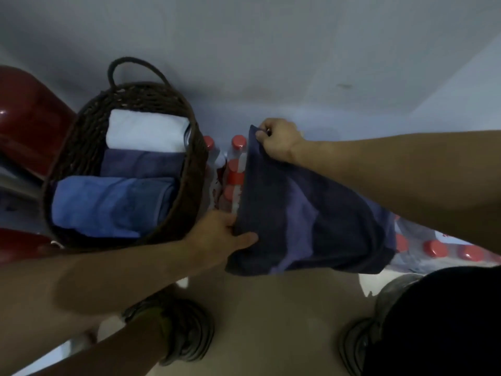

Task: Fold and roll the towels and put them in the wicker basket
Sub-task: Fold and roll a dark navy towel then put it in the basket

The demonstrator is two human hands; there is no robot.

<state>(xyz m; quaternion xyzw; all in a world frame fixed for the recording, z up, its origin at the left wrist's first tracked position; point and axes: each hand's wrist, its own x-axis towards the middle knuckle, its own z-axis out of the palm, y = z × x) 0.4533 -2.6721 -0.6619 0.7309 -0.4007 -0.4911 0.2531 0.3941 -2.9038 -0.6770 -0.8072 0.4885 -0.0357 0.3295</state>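
Observation:
A dark purple towel [306, 213] hangs spread between my hands over packs of bottles. My right hand [279, 141] pinches its far top corner. My left hand [222, 234] grips its near edge, thumb on top. To the left stands a dark wicker basket [187, 185] with a loop handle. Inside it lie three rolled towels: a white towel [146, 134] at the far end, a purple towel [141, 164] in the middle and a blue towel [108, 204] nearest me.
Shrink-wrapped packs of red-capped bottles [235, 169] sit under the towel and stretch to the right [433, 248]. Red stools [29, 112] stand left of the basket. A pale wall rises behind. My shoes [184, 329] stand on the beige floor.

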